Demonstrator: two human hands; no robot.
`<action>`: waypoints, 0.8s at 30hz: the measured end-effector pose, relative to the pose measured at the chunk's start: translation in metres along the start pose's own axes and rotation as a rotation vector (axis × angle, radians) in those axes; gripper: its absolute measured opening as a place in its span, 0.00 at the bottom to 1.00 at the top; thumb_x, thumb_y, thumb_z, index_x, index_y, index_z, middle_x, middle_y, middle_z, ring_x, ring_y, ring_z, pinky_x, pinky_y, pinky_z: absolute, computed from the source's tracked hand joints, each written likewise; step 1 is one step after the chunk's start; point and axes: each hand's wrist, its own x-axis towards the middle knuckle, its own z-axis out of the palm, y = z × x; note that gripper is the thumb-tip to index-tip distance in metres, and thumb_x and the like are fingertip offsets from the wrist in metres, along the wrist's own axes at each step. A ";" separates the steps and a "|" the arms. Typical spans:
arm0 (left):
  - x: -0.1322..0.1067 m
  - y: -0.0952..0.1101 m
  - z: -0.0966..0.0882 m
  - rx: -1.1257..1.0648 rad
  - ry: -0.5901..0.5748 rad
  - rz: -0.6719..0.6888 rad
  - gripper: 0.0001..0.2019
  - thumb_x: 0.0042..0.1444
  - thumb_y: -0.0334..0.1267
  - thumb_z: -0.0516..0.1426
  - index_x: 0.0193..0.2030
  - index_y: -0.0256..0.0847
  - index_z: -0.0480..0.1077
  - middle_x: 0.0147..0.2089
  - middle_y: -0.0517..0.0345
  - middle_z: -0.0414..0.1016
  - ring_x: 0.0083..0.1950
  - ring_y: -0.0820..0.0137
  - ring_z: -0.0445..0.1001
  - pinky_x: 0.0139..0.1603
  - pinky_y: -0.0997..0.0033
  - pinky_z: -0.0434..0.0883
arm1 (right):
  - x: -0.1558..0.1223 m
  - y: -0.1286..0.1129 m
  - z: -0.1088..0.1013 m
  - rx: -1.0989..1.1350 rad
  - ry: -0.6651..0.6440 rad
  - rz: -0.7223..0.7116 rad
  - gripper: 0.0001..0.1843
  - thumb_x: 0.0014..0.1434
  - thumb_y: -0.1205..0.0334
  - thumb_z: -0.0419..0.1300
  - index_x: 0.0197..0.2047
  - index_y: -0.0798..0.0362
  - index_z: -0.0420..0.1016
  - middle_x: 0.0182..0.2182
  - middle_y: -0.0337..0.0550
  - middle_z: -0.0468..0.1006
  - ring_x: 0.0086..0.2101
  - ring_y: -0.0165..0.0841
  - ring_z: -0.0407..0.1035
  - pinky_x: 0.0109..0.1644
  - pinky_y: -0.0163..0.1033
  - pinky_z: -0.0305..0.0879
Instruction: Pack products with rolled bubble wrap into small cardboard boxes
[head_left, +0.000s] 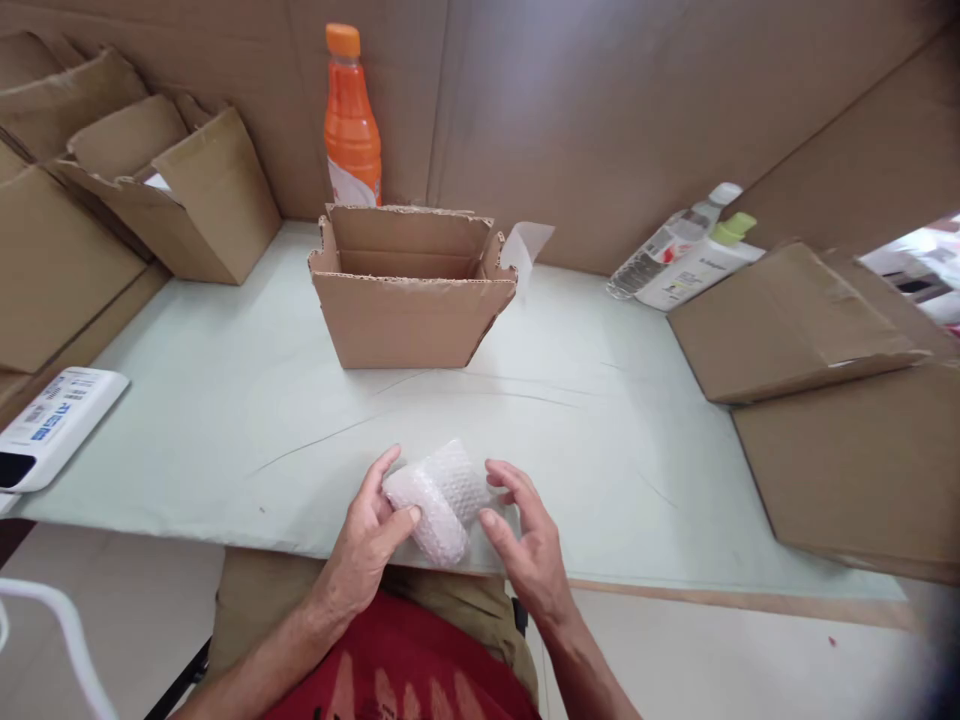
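1. Lying toward 9 o'clock from the bubble-wrap packet (431,500), a white device (82,405) is set near the rim of the table (225,400), presumably so that elbow room is left around the hands. One is counted.

2. Toward 10 o'clock, the left cartons (229,210) are grouped at the side, seemingly to be kept out of the way. At least two are counted; overlap prevents surer counting.

3. Between 11 and 12 o'clock, one orange bottle (352,130) is stood upright behind the open box, perhaps for shelter from knocks.

4. Toward 8 o'clock, the packet is grasped by the left hand (364,545): the thumb is pressed on top, the fingers tucked behind, apparently for steadying.

5. At 12 o'clock, one open box (416,325) is placed mouth upward, likely for easy access.

6. At the clock's centre, one packet is held over the table's near edge; its contents cannot be told.

7. Toward 3 o'clock, the right hand's (529,540) fingers are parted and curved beside the packet; whether contact is made cannot be told.

8. Toward 1 o'clock, one film piece (525,240) is seen beside the box.

9. Toward 2 o'clock, one clear bottle (660,250) and one white bottle (694,268) are laid slanting together, probably to save space.

10. Toward 3 o'clock, at least two right cartons (862,480) are gathered.
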 end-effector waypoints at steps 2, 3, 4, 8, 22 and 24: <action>0.000 0.002 -0.002 0.015 -0.047 0.005 0.43 0.57 0.45 0.61 0.75 0.35 0.47 0.52 0.45 0.79 0.52 0.61 0.79 0.53 0.63 0.75 | 0.006 -0.001 -0.004 0.138 -0.104 0.098 0.28 0.64 0.45 0.62 0.61 0.51 0.72 0.54 0.54 0.78 0.49 0.42 0.76 0.50 0.45 0.75; 0.000 0.003 -0.003 0.064 -0.054 0.014 0.43 0.57 0.44 0.61 0.75 0.35 0.47 0.51 0.45 0.80 0.51 0.61 0.80 0.52 0.63 0.76 | 0.007 -0.003 -0.003 0.186 -0.170 0.125 0.27 0.64 0.44 0.61 0.59 0.52 0.73 0.50 0.52 0.81 0.46 0.41 0.77 0.48 0.44 0.75; 0.000 0.004 -0.005 0.145 -0.038 0.038 0.42 0.57 0.42 0.61 0.75 0.35 0.48 0.51 0.44 0.80 0.49 0.61 0.80 0.51 0.62 0.77 | 0.007 -0.006 0.000 0.200 -0.225 0.131 0.24 0.64 0.44 0.61 0.55 0.52 0.75 0.44 0.49 0.82 0.42 0.40 0.77 0.46 0.42 0.75; 0.005 0.001 -0.012 0.593 0.200 0.338 0.32 0.58 0.39 0.59 0.69 0.38 0.60 0.61 0.42 0.76 0.56 0.57 0.79 0.58 0.56 0.75 | -0.006 -0.013 0.027 -0.055 -0.193 -0.118 0.20 0.64 0.50 0.62 0.54 0.52 0.74 0.45 0.49 0.81 0.43 0.41 0.76 0.45 0.42 0.75; 0.014 0.007 -0.001 0.517 0.082 0.419 0.39 0.53 0.32 0.60 0.72 0.37 0.54 0.59 0.40 0.74 0.51 0.61 0.78 0.54 0.59 0.78 | 0.026 0.019 0.027 -0.381 -0.005 -0.336 0.16 0.68 0.54 0.55 0.55 0.47 0.75 0.42 0.46 0.85 0.36 0.40 0.80 0.37 0.40 0.79; 0.021 0.014 -0.008 0.598 0.156 0.533 0.36 0.54 0.29 0.59 0.70 0.40 0.55 0.59 0.43 0.73 0.53 0.61 0.77 0.55 0.58 0.77 | 0.035 0.020 0.014 -0.340 -0.065 -0.221 0.16 0.67 0.52 0.57 0.53 0.48 0.77 0.41 0.44 0.85 0.35 0.38 0.80 0.38 0.35 0.79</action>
